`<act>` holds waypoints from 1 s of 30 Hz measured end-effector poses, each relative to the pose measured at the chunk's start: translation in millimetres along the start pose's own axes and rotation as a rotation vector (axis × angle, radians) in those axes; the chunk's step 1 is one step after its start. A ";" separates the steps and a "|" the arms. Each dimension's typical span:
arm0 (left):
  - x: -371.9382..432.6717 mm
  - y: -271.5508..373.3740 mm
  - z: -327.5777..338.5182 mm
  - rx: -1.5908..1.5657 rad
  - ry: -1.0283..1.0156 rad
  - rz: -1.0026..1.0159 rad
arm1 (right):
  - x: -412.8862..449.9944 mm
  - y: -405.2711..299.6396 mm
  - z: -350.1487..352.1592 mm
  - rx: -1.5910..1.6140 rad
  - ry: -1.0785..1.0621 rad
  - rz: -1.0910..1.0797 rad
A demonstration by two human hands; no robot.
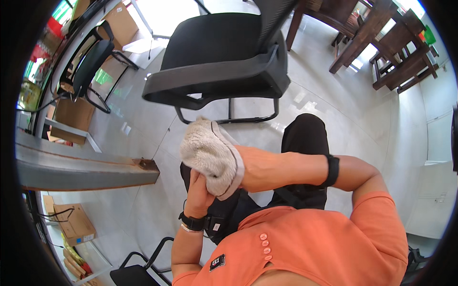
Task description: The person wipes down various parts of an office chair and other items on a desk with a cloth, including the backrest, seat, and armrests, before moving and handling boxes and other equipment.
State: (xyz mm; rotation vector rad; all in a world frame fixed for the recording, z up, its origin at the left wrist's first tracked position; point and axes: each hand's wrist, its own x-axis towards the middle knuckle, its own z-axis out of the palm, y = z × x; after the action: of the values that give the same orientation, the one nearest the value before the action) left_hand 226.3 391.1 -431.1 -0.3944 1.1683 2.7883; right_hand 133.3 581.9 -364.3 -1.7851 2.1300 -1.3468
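Note:
A beige plush mitt or cloth pouch [204, 150] with a paler, dark-piped cuff is held above my lap. My left hand [200, 196] grips its lower left edge, thumb against the plush. The cuff surrounds the front of my right hand [252, 168], which looks to be inside. Its fingers are hidden, so their pose cannot be told. A black band [332, 171] circles my right forearm, and a black strap [195, 221] is on my left wrist.
Ahead stands a black mesh-backed chair [214, 43]. To the left, a grey metal beam [86, 164] reaches in near my knees. Cardboard boxes [73, 223] lie at the left, and another black chair [134, 275] is behind left. Dark wooden furniture [361, 39] stands far right.

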 end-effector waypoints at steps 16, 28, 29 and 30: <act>110.5 42.7 -73.3 0.321 0.042 0.583 | 142.5 59.8 -50.6 -1.174 0.052 0.241; 143.3 37.6 -19.4 0.490 -0.251 0.448 | 63.7 19.8 -97.5 -0.886 0.052 0.095; 145.0 30.5 -15.8 0.486 -0.260 0.436 | 56.5 18.0 -99.0 -0.844 0.033 0.050; 148.0 22.3 -7.3 0.682 -0.289 0.547 | 48.2 17.3 -101.6 -0.866 0.045 0.043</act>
State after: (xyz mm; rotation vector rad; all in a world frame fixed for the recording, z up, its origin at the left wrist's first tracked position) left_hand 81.3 368.2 -460.9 0.4303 2.2600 2.4336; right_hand 49.0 599.5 -289.9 -1.8862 3.0279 -0.4359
